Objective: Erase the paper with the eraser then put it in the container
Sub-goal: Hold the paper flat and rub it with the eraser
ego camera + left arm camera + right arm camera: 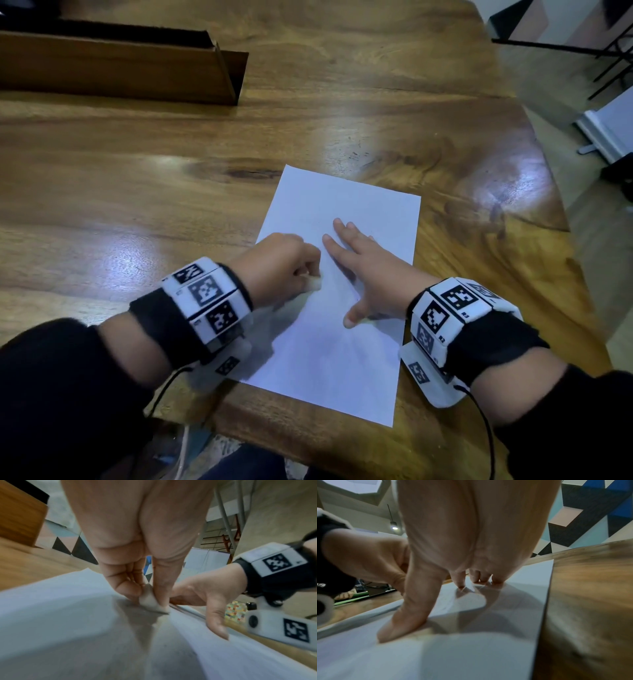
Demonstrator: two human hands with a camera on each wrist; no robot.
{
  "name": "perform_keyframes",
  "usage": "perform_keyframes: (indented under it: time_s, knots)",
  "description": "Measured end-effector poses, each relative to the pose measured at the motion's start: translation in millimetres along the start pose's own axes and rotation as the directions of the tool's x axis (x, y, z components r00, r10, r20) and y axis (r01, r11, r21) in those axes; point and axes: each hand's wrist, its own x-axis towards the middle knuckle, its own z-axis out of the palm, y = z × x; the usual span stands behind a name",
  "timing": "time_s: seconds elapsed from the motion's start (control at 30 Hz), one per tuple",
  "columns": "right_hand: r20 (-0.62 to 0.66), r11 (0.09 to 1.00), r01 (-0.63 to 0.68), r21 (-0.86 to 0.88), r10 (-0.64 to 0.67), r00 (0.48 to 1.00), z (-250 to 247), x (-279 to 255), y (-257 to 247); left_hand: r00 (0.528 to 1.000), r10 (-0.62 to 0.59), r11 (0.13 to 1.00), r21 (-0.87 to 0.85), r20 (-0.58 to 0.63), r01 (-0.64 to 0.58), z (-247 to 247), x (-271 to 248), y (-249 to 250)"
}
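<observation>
Left hand (284,265) curled into a loose fist, thumb and forefinger pinching a small off-white eraser (150,600); the eraser's lower edge sits on the paper (342,342), on the sheet's left half, close to its left edge. Eraser looks soft, rounded and worn at the corners; in the head view only a pale tip (313,284) shows under the knuckles. Right hand (370,270) lies just beside it, flat and spread, fingers straight and fanned toward the far edge of the sheet, thumb splayed toward the near edge, fingertips (496,582) and thumb pressing the paper down. The two hands are near each other at mid-sheet but whether they touch I cannot tell. Paper: plain white, matte, rectangular, lying flat and slightly skewed, its near right corner close to the table's near edge. Any marks on it are too faint to make out. Free sheet remains toward the far edge and toward the near edge of the paper. Table (137,188): glossy varnished wood, strong grain, a dark knot beyond the sheet's far left corner; its right edge is irregular and curving, running close past the sheet's right side. Wide bare wood to the left and beyond the sheet. Container (120,68): long, shallow wooden box, dark inside, at the far left corner of the table, well apart from both hands. Both wrists carry white blocks with black-and-white square markers on black straps (205,301).
</observation>
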Motion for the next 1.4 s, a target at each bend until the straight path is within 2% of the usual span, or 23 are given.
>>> perform_keyframes:
  time_s: [0.1,0.2,0.27,0.33,0.4,0.47,0.53,0.63,0.7,0.73,0.8,0.87,0.93,1.0,1.07,1.13,1.17,1.23,1.33,1.4]
  knots:
    - [0.001,1.0,0.007,-0.005,-0.007,1.0,0,0,0,1.0,0.014,1.0,0.017,0.028,-0.014,9,-10,3]
    - [-0.001,1.0,0.011,-0.001,-0.011,1.0,-1,-1,0,0.961,0.11,0.994,-0.006,0.252,-0.112,20,-47,6]
    - [-0.001,1.0,0.017,-0.005,-0.017,1.0,-1,-1,0,0.924,0.107,0.994,-0.015,0.367,-0.109,18,-49,6]
    - [0.001,1.0,0.014,-0.001,-0.014,1.0,-1,-1,0,0.947,0.074,0.996,0.023,0.311,-0.085,8,-28,8]
    - [-0.003,1.0,0.016,0.001,-0.016,1.0,-1,0,0,0.992,0.04,0.996,0.07,0.118,-0.049,0,1,9]
    - [-0.008,1.0,0.017,0.003,-0.017,1.0,0,0,1,1.0,-0.002,0.997,0.072,0.0,0.002,-2,20,10]
    - [-0.008,1.0,0.018,0.008,-0.018,1.0,0,0,1,0.999,0.034,0.998,0.057,0.012,-0.035,5,12,9]
    - [-0.005,1.0,0.024,-0.004,-0.024,1.0,1,1,3,0.975,0.155,0.988,-0.029,0.158,-0.152,19,-29,11]
    - [-0.006,1.0,0.024,0.004,-0.024,1.0,1,0,3,0.959,0.142,0.99,-0.057,0.244,-0.132,22,-39,10]
    - [-0.005,1.0,0.024,0.009,-0.024,1.0,1,0,3,0.961,0.128,0.992,-0.053,0.246,-0.118,19,-34,9]
    - [-0.003,1.0,0.027,0.01,-0.027,1.0,0,0,2,0.979,0.109,0.994,0.006,0.172,-0.112,11,-12,10]
    - [-0.007,0.999,0.025,0.03,-0.025,1.0,0,0,2,0.997,0.047,0.998,0.029,0.062,-0.049,4,11,11]
    - [-0.01,0.999,0.023,0.043,-0.023,1.0,-1,0,2,1.0,0.003,1.0,0.031,0.003,-0.003,5,19,13]
    - [-0.005,1.0,0.029,0.012,-0.029,1.0,0,1,2,0.999,0.039,0.999,0.025,0.004,-0.039,11,0,12]
    - [0.001,1.0,0.025,-0.011,-0.025,1.0,1,1,3,0.989,0.114,0.993,-0.028,0.094,-0.111,20,-26,12]
    - [0.002,1.0,0.023,-0.017,-0.023,1.0,1,1,3,0.973,0.127,0.991,-0.067,0.192,-0.116,21,-36,11]
    - [0.001,1.0,0.024,-0.019,-0.024,1.0,1,1,2,0.972,0.116,0.993,-0.057,0.202,-0.107,18,-31,10]
    - [0.001,0.999,0.024,-0.021,-0.024,1.0,0,1,2,0.987,0.077,0.997,0.011,0.143,-0.08,8,-8,9]
    - [-0.004,0.999,0.021,-0.03,-0.021,1.0,1,2,2,0.999,-0.025,0.999,0.035,-0.027,0.026,-4,23,6]
    - [-0.001,0.999,0.021,-0.025,-0.021,1.0,1,2,2,0.999,-0.017,1.0,0.023,-0.045,0.018,0,15,4]
